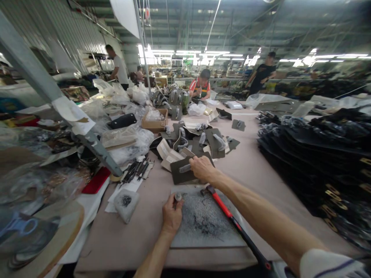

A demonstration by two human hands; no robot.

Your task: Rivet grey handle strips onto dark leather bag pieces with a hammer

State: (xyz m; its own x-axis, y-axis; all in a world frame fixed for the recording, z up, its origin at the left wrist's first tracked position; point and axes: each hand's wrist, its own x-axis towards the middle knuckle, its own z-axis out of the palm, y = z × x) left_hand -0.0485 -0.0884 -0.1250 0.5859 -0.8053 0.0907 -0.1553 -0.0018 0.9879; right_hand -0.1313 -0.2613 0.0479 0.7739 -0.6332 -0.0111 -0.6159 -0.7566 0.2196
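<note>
My left hand [172, 217] is closed around a short metal punch [178, 197], its round end facing up at the left edge of a worn grey board [182, 237]. With my right hand [201, 168] I grip a dark grey flat panel [179, 175] that has a plastic-wrapped strip on it, just beyond the board. A hammer [222, 204] with a red and black handle lies across the board's right side, below my right forearm. Dark scraps [207, 227] are scattered over the board.
Beyond my right hand lies a heap of similar grey panels [213, 143]. Tall stacks of black pieces [307, 154] line the right side. At left are a slanted metal post [95, 148], loose hand tools [136, 170] and a small tray [126, 204]. Across the table sits a person [199, 87].
</note>
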